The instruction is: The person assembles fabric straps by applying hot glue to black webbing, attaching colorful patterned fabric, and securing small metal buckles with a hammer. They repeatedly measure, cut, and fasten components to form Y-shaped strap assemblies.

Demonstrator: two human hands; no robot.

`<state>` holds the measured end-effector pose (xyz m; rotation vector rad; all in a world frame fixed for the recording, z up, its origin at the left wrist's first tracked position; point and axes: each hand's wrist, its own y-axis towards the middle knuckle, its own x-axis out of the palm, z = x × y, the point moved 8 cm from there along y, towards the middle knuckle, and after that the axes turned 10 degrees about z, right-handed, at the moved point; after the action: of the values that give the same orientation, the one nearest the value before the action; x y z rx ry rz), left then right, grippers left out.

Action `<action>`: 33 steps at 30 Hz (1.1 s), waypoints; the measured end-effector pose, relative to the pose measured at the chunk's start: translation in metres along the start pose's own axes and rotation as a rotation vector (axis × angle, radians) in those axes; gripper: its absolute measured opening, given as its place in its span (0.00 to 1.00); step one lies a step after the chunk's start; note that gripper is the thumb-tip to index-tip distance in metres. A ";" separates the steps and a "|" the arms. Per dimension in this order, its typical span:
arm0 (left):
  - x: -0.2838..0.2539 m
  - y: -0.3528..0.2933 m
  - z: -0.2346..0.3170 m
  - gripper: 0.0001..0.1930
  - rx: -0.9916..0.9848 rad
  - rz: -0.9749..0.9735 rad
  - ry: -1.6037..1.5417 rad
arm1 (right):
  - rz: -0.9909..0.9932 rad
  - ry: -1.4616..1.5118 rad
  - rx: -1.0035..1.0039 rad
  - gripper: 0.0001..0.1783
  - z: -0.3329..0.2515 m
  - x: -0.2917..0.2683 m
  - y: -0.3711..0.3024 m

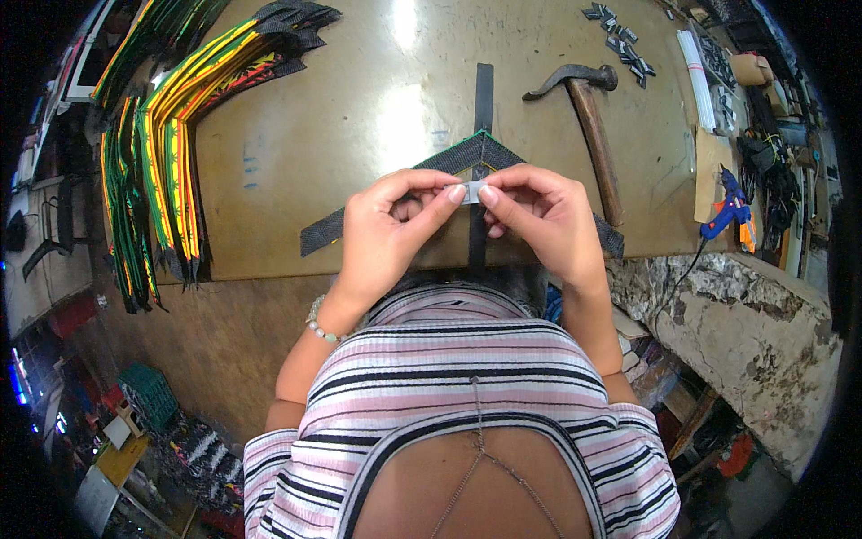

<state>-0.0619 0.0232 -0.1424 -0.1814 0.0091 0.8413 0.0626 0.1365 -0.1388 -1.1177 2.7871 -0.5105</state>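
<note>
My left hand (388,216) and my right hand (549,220) meet above the near edge of the table. Thumb and forefinger of each pinch one end of a small whitish flat piece (473,192); its exact kind is too small to tell. Beneath them a black woven strap (325,234) with a green edge lies bent into a peak, its two ends spreading left and right. My hands hide part of it. A narrow black strip (484,97) runs under the peak from far to near.
A hammer (591,135) with a wooden handle lies right of the strap. Small dark metal pieces (620,43) are scattered at the far right. Bundles of colourful bent straps (166,162) cover the left side. A blue glue gun (729,205) with a cord sits at the right edge.
</note>
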 end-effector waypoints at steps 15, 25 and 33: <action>0.020 0.037 0.006 0.08 0.217 0.066 0.425 | 0.158 -0.620 -0.279 0.11 -0.014 -0.015 0.050; 0.021 0.034 0.015 0.08 0.429 0.117 0.463 | 0.173 -0.609 -0.295 0.15 -0.019 -0.017 0.045; 0.022 0.032 0.009 0.08 0.409 0.072 0.461 | -0.132 -1.082 -0.847 0.28 -0.010 0.018 -0.052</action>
<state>-0.0716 0.0617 -0.1404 0.0140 0.6186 0.8361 0.0816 0.0921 -0.1110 -1.1470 1.8850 1.0624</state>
